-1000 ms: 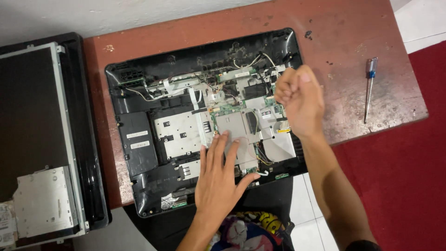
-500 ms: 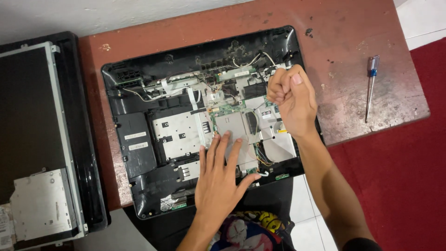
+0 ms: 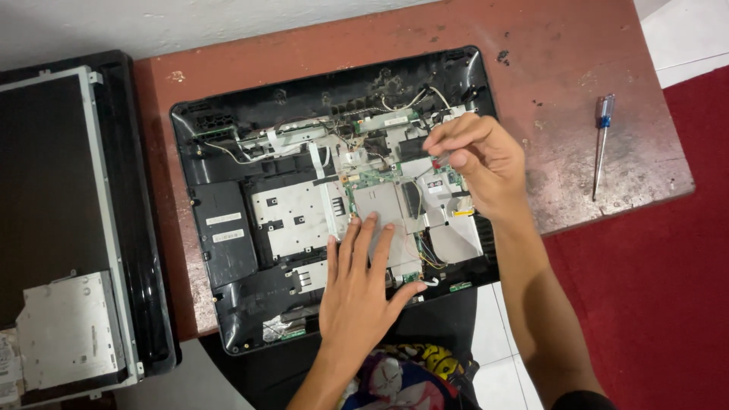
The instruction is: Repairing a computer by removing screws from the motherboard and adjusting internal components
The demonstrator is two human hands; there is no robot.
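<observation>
With the left hand (image 3: 363, 282) spread flat on the green-and-silver circuit board (image 3: 387, 209), the right hand (image 3: 474, 156) pinches a small part, too small to identify.
Board sits in the open black plastic computer shell (image 3: 228, 262) on the reddish worktop (image 3: 562, 68); likely thin, fragile: hold by edges.

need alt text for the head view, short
Two bare hands work on an opened laptop base on a reddish table: the left hand lies flat on its circuit board, the right hand pinches something small above it. A screwdriver lies to the right.
</observation>
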